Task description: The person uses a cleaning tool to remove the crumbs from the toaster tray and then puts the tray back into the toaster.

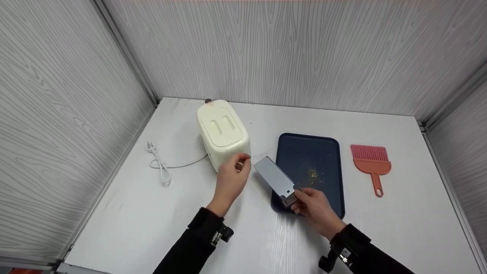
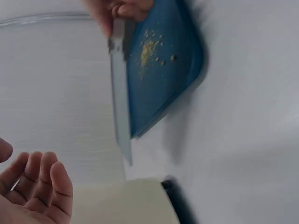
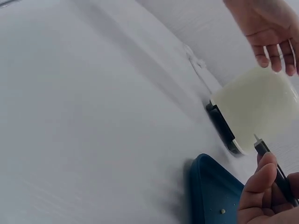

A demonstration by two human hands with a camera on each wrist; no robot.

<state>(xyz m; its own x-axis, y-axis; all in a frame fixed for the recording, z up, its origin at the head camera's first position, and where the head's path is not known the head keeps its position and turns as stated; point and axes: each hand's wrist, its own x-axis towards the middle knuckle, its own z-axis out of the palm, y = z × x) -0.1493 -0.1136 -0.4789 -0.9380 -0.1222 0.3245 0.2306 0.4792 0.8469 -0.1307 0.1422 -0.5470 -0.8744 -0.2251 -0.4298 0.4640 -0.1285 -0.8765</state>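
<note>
My right hand [image 1: 315,208] pinches the dark grey end of a toaster crumb tray [image 1: 273,177], a flat pale metal plate. The plate is tilted above the left edge of a dark blue tray [image 1: 291,152], on which yellowish crumbs [image 1: 312,174] lie scattered. My left hand [image 1: 233,177] is beside the front of a cream toaster [image 1: 224,129] with a closed lid. In the left wrist view, the left hand's fingers [image 2: 46,175] are loosely bent with nothing in them. Part of the crumb tray's grey end is hidden under my right thumb and fingers.
A reddish brush with an orange dustpan-shaped handle piece [image 1: 372,165] lies right of the blue tray. The toaster's white cord and plug [image 1: 159,161] are on the left of the white table [image 1: 152,224]. Grey wood-grain panels [image 1: 289,53] enclose the back and sides.
</note>
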